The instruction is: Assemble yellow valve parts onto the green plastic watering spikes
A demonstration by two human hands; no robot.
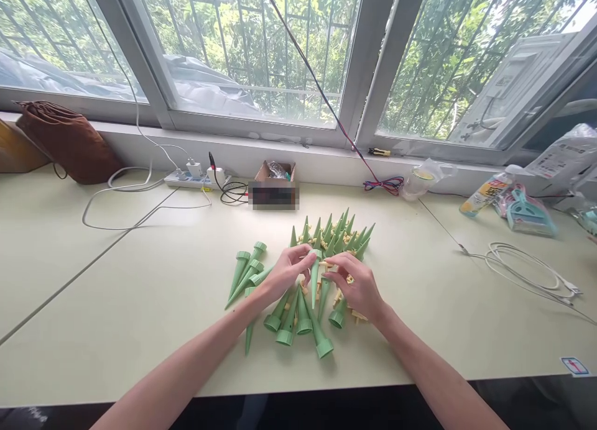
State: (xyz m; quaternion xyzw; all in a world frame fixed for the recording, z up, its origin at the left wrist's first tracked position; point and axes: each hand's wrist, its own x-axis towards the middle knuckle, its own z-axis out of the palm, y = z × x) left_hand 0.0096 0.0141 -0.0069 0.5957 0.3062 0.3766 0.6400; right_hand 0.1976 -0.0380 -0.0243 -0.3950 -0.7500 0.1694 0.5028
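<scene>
My left hand (286,271) pinches a green plastic plant watering spike (315,287) near its wide capped end, with the tip pointing down. Close against it, my right hand (358,286) holds a small cream valve (325,264) at the spike's upper part; whether the valve is seated in it I cannot tell. Several more green spikes (303,323) lie below my hands with their wide ends toward me. To the left rests a group of capped spikes (239,271). Behind my hands, other spikes (345,222) stand tip up among loose cream valves (359,315).
A power strip (173,180) with plugs and cables sits at the back left, beside a brown drawstring bag (69,141). A small cardboard box (275,169) stands by the window. At right are a coiled white cable (527,268), a bottle (485,195) and a teal dustpan (529,212).
</scene>
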